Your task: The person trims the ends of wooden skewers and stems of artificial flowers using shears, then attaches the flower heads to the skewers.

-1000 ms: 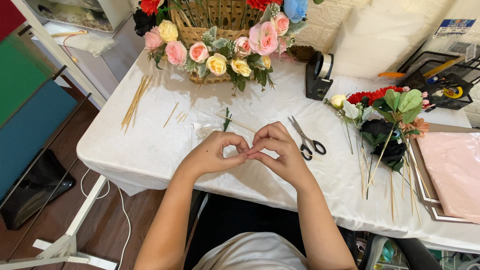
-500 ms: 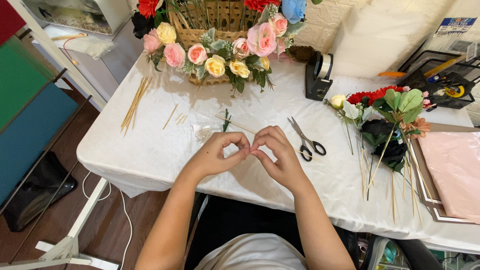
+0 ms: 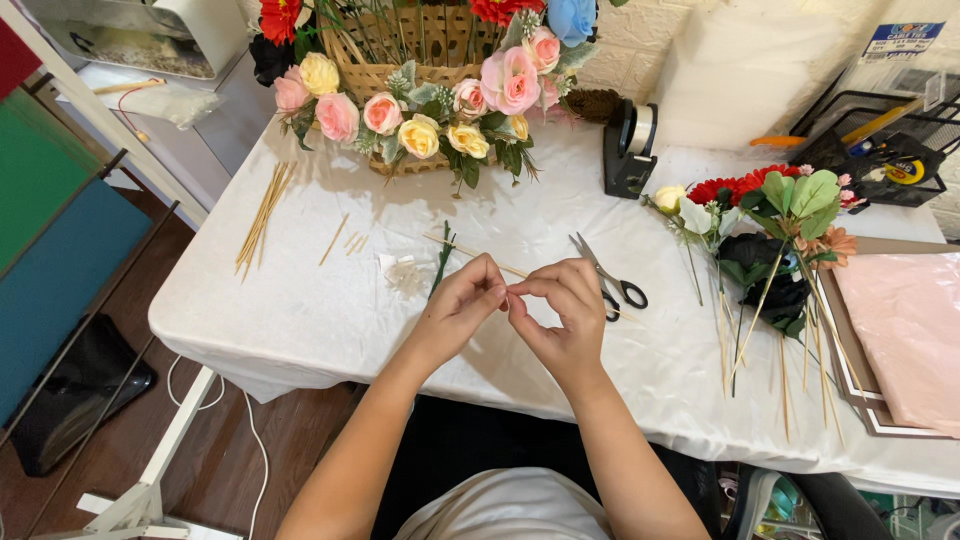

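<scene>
My left hand and my right hand meet over the white table, fingertips pinched together on something very small that I cannot make out. Just beyond the fingers lie a thin wooden stick and a green flower stem. Black-handled scissors lie right behind my right hand. A small crumpled white piece rests to the left of my left hand.
A wicker basket of pink, yellow and red artificial flowers stands at the back. A black tape dispenser is beside it. A bunch of loose flowers on sticks lies right, pink paper further right. Wooden sticks lie left.
Both hands stay pinched together and have shifted slightly away from me over the table. Nothing else has moved.
</scene>
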